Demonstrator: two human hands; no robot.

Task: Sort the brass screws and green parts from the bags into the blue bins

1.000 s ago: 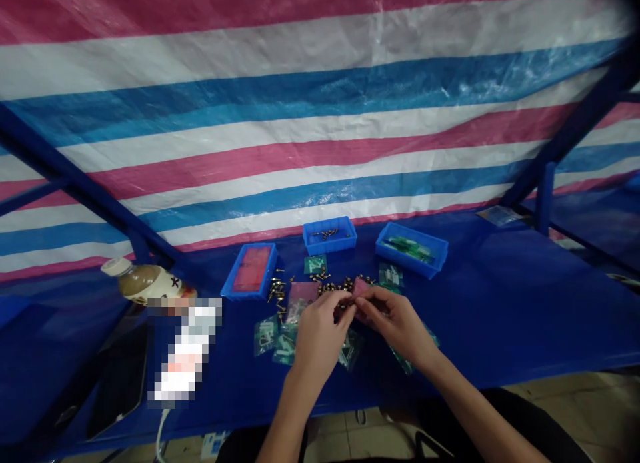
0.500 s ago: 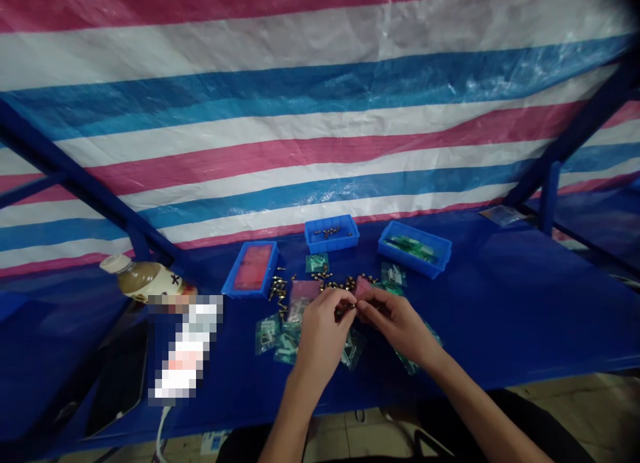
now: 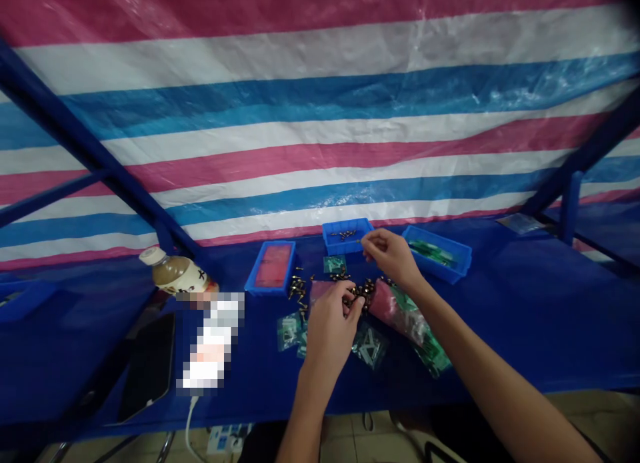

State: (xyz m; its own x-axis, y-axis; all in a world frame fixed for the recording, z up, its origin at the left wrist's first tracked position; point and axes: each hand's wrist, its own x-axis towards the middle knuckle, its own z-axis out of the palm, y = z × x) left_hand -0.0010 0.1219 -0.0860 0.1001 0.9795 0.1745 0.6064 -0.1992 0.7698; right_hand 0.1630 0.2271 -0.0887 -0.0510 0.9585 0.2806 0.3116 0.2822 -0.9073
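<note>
My right hand (image 3: pixel 391 255) is raised at the front right corner of the middle blue bin (image 3: pixel 329 244), which holds several small screws (image 3: pixel 345 235). Its fingers pinch a tiny brass-coloured screw (image 3: pixel 359 241). My left hand (image 3: pixel 331 326) rests low over the table with curled fingers, beside a heap of dark brass screws (image 3: pixel 364 291); what it grips is hidden. To the right of the heap lies a pink packet (image 3: pixel 384 302) on green bags (image 3: pixel 433 353). Another pink packet (image 3: pixel 320 288) is partly behind my left hand. Small clear green bags of metal parts (image 3: pixel 370 346) lie around.
A blue bin with pink packets (image 3: pixel 247 286) stands left, and one with green bags (image 3: pixel 463 276) right. Loose screws (image 3: pixel 297 288) lie near the left bin. Further left are a bottle (image 3: pixel 180 274), a dark tablet-like slab (image 3: pixel 149 366) and a blurred white object with a cable (image 3: pixel 189 423).
My right hand has left the heap and my left hand, moving up and away to the middle bin. The pink packet it covered now shows. My left hand stays low by the screws.
</note>
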